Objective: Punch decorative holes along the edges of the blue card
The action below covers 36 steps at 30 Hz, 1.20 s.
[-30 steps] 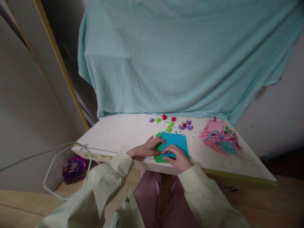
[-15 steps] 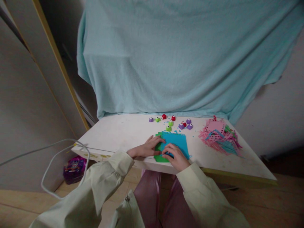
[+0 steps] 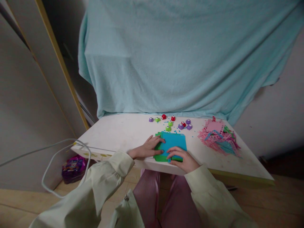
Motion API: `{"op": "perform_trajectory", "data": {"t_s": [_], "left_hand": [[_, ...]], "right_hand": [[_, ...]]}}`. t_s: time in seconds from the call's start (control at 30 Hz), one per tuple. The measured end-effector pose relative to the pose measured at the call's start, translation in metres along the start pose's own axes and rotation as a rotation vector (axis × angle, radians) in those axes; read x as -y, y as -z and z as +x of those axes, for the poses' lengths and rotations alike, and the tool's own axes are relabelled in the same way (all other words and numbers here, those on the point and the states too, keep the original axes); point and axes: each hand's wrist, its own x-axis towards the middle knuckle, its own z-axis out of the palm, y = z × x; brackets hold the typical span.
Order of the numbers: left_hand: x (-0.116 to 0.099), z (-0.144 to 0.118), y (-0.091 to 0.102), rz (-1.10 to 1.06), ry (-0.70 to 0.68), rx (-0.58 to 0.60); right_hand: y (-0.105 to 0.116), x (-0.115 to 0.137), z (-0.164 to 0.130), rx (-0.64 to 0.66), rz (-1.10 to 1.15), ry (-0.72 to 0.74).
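A blue sheet of paper (image 3: 174,141) with small holes along its edges lies over a green sheet (image 3: 158,157) at the table's front edge. My left hand (image 3: 148,148) rests with its fingers spread on the left side of both sheets, pressing them down. Over the lower right part of the blue sheet, my right hand (image 3: 184,159) has its fingers bent and closed on a small blue paper strip (image 3: 169,160), whose end pokes out near the fingertips. The rest of that strip is hidden by the hand.
Several small red, green and purple toys with eyes (image 3: 170,123) stand behind the sheets, among blue paper bits. A heap of pink and coloured paper strips (image 3: 220,139) lies on the white table (image 3: 116,133) at right. A pale cable (image 3: 45,177) loops at left.
My right hand has moved right and slightly toward me, its fingers lifting, and a bit of blue paper now shows at the fingertips. My left hand has stayed in place.
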Motion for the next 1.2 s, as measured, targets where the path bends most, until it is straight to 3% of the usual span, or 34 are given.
{"op": "perform_trajectory", "data": {"t_s": [0.2, 0.47, 0.67, 0.93, 1.07, 1.2], "left_hand": [[0.001, 0.002, -0.018, 0.081, 0.016, -0.13], [0.005, 0.002, -0.016, 0.074, 0.023, -0.096], [0.002, 0.002, -0.013, 0.066, 0.034, -0.071], [0.004, 0.001, -0.015, 0.083, 0.012, -0.08], [-0.004, -0.006, -0.015, 0.159, -0.066, -0.094], [-0.01, -0.012, -0.015, 0.256, -0.175, -0.049]], "right_hand": [[-0.006, 0.002, 0.005, -0.089, -0.032, -0.027], [-0.02, -0.003, 0.012, -0.172, -0.145, -0.02], [-0.013, -0.003, 0.01, -0.125, -0.105, 0.005], [0.012, -0.002, -0.012, -0.032, -0.056, -0.03], [0.016, 0.002, -0.013, -0.011, -0.029, -0.01], [0.007, -0.001, -0.007, -0.101, -0.082, 0.001]]}}
